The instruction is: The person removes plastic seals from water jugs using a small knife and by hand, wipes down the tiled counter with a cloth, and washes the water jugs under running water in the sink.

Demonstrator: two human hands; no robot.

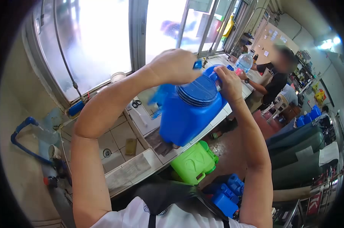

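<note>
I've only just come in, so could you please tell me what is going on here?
A person is working with both hands at the top of a large blue plastic jug, which stands on a white-tiled counter with its round ribbed lid in place. The right hand grips the jug's handle; the left hand, raised above, holds a small blue piece I cannot identify. Farther along, a co-worker holds a clear plastic bottle.

Head-worn view, forward (and down).

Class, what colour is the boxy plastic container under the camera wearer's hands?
The boxy plastic container is blue, best seen in the head view.
</note>
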